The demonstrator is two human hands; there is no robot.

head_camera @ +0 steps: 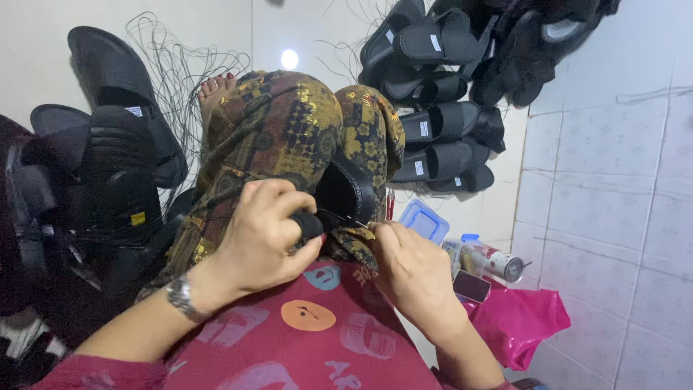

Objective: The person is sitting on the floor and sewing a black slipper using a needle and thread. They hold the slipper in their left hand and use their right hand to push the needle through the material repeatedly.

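Note:
A black sandal [354, 189] rests on my lap between my knees, which are covered by gold and brown patterned cloth [281, 130]. My left hand [263, 235], with a metal watch [180, 296] on the wrist, is closed around a black tool handle [309, 224] at the sandal's edge. A thin dark thread [339, 214] runs from the tool toward my right hand [408, 263], whose fingers pinch it beside the sandal.
Black sandals are piled at the left [108, 159] and the upper right [440, 72]. Loose dark threads [180, 65] lie on the floor by my bare foot [215, 90]. A blue lidded box [424, 220], a can [491, 260] and a pink bag [516, 318] sit at the right.

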